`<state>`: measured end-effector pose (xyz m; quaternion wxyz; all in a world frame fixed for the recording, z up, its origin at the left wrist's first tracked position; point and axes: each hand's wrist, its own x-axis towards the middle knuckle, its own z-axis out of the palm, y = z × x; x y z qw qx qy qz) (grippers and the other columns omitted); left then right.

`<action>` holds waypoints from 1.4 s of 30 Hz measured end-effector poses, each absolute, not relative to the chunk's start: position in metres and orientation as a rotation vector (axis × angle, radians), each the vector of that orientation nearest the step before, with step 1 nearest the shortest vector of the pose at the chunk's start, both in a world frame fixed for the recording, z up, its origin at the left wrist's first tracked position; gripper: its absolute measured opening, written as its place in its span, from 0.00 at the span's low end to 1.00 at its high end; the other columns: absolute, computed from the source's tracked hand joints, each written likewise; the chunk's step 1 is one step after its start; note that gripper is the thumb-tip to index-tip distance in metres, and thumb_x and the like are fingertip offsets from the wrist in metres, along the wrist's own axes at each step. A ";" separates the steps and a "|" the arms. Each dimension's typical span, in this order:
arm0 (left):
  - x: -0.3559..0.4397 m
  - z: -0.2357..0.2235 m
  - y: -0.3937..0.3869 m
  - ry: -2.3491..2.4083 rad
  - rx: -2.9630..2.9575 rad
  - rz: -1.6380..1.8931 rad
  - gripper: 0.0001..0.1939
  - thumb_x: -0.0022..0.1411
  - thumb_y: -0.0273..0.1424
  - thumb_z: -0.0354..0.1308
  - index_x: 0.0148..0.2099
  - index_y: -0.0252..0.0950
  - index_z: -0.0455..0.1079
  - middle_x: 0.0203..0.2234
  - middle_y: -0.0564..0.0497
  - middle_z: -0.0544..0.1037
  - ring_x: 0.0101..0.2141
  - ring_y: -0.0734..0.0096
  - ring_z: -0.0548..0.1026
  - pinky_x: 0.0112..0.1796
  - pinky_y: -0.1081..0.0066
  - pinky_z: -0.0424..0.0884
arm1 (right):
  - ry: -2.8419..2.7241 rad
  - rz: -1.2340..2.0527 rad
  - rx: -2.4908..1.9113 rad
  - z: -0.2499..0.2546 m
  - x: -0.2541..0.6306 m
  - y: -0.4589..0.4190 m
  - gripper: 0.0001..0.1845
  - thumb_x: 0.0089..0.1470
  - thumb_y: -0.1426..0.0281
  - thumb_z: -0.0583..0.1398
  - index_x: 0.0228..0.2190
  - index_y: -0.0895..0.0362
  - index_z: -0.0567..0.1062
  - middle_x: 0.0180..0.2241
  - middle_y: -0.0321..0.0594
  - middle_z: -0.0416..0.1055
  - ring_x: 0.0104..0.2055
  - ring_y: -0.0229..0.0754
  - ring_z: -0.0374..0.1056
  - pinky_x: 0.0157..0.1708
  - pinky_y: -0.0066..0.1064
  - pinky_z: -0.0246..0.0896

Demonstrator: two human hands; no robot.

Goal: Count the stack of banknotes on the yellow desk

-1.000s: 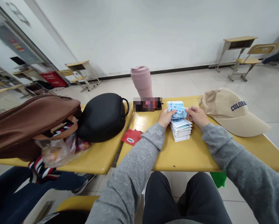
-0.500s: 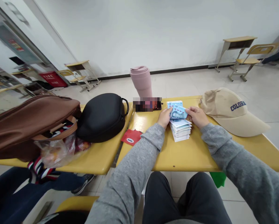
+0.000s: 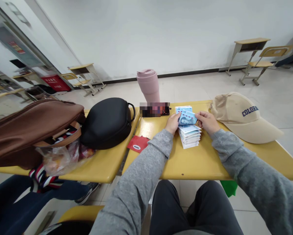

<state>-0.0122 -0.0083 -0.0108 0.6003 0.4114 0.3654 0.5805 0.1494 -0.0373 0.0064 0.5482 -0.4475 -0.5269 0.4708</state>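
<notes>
A stack of blue-and-white banknotes (image 3: 190, 136) lies fanned on the yellow desk (image 3: 202, 160). My left hand (image 3: 173, 123) and my right hand (image 3: 206, 121) pinch one blue banknote (image 3: 187, 118) between them, just above the far end of the stack. Both hands' fingers are closed on the note's two ends. Grey sleeves cover both arms.
A beige cap (image 3: 241, 116) lies right of my hands. Behind them stand a pink tumbler (image 3: 148, 85) and a blurred flat object (image 3: 154, 109). A red packet (image 3: 138, 143), a black case (image 3: 107, 122) and a brown bag (image 3: 31, 130) lie to the left.
The blue note held between my hands has tilted and shifted slightly; the hands stay in the same place over the stack.
</notes>
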 end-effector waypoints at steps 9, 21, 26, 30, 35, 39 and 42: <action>-0.011 -0.007 -0.011 0.848 0.937 1.334 0.13 0.47 0.38 0.64 0.29 0.33 0.73 0.24 0.50 0.77 0.31 0.68 0.75 0.40 0.68 0.67 | -1.245 1.114 -1.062 0.008 0.148 -0.038 0.17 0.41 0.58 0.64 0.19 0.57 0.67 0.12 0.29 0.58 0.13 0.29 0.50 0.13 0.25 0.42; -0.011 -0.006 -0.011 0.828 0.917 1.333 0.11 0.48 0.36 0.63 0.31 0.33 0.73 0.25 0.49 0.78 0.32 0.66 0.76 0.42 0.64 0.68 | -1.269 1.148 -1.057 0.007 0.149 -0.038 0.19 0.46 0.53 0.60 0.22 0.58 0.70 0.13 0.35 0.65 0.12 0.30 0.51 0.13 0.25 0.43; -0.011 -0.005 -0.014 0.810 0.930 1.304 0.12 0.47 0.35 0.64 0.33 0.32 0.73 0.26 0.48 0.79 0.33 0.64 0.77 0.44 0.62 0.67 | -1.295 1.120 -1.095 0.003 0.151 -0.035 0.18 0.45 0.56 0.62 0.22 0.58 0.69 0.15 0.34 0.66 0.13 0.29 0.50 0.14 0.24 0.43; -0.011 -0.005 -0.014 0.807 0.965 1.283 0.12 0.45 0.34 0.65 0.33 0.32 0.73 0.27 0.47 0.79 0.34 0.64 0.76 0.43 0.63 0.66 | -1.254 1.094 -1.179 -0.001 0.152 -0.033 0.17 0.43 0.58 0.64 0.20 0.57 0.66 0.15 0.32 0.65 0.13 0.28 0.50 0.13 0.24 0.43; -0.012 -0.004 -0.014 0.837 1.021 1.258 0.13 0.43 0.33 0.66 0.32 0.32 0.73 0.27 0.48 0.79 0.34 0.65 0.75 0.42 0.64 0.66 | -1.219 1.112 -1.171 -0.002 0.151 -0.032 0.16 0.42 0.59 0.64 0.21 0.56 0.65 0.15 0.31 0.65 0.13 0.29 0.49 0.12 0.24 0.42; -0.012 -0.004 -0.015 0.850 1.045 1.237 0.14 0.42 0.32 0.67 0.32 0.32 0.72 0.26 0.48 0.78 0.32 0.66 0.75 0.40 0.65 0.67 | -1.245 1.132 -1.135 -0.001 0.151 -0.033 0.17 0.42 0.59 0.64 0.20 0.56 0.65 0.15 0.33 0.67 0.13 0.28 0.49 0.12 0.24 0.41; -0.012 -0.003 -0.015 0.850 1.046 1.239 0.14 0.42 0.32 0.67 0.32 0.32 0.72 0.26 0.49 0.78 0.31 0.67 0.75 0.39 0.66 0.67 | -1.254 1.128 -1.120 0.000 0.151 -0.033 0.17 0.42 0.58 0.64 0.20 0.57 0.65 0.15 0.33 0.66 0.13 0.29 0.50 0.12 0.24 0.41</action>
